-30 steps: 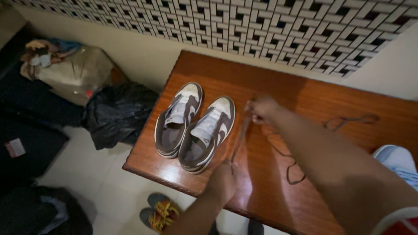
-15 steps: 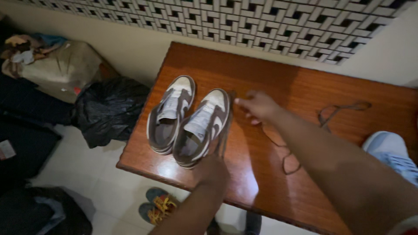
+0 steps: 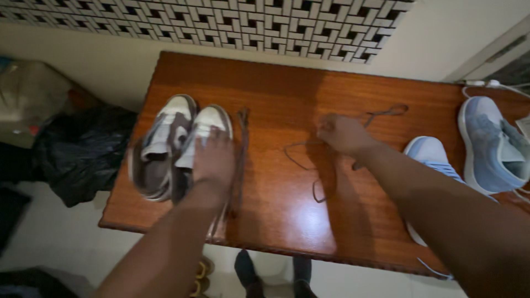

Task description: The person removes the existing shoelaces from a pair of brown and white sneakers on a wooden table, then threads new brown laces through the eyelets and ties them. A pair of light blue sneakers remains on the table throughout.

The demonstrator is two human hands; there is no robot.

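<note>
The left hand (image 3: 212, 160) lay flat upon the brown sneakers (image 3: 165, 144), gripping nothing; right of them, the right hand (image 3: 342, 133) pinched a dark shoelace (image 3: 301, 160). A black bag (image 3: 77, 154) sat left.

Table (image 3: 287, 221): reddish-brown wood, varnished, v. glossy, bright glare patch near its front edge. On its left part, brown and white sneakers (image 3: 165, 143): smooth leather-like uppers, matt, w/ paler rubbery soles. Dark lace (image 3: 241, 144) just right of them: flat woven cloth, matt. Second dark lace (image 3: 342, 135) mid-table: thin cord, matt. Light blue sneakers (image 3: 491, 143) at table's right end: knit/mesh-looking fabric, dull. Black bag (image 3: 83, 154) left of table: thin plastic, crinkled, slight sheen. Wall behind table: small glazed tiles.
</note>
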